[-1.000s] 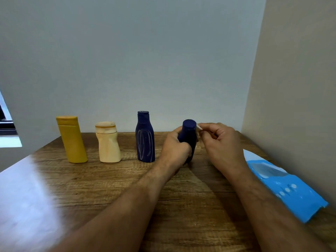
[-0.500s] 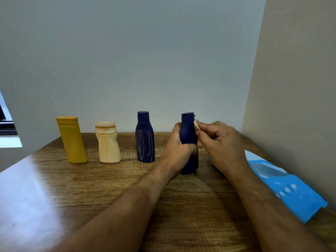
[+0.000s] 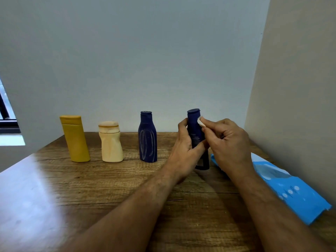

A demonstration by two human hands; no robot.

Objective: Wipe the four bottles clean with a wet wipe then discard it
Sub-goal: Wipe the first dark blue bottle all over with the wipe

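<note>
Left hand (image 3: 185,151) fingers grip navy bottle (image 3: 195,128); right hand (image 3: 229,142) fingers pinch wet wipe (image 3: 201,122) against its neck

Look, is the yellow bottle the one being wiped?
No, the yellow bottle stands alone at the far left, while the left hand holds a dark blue bottle and the right hand presses a white wipe to it.
</note>
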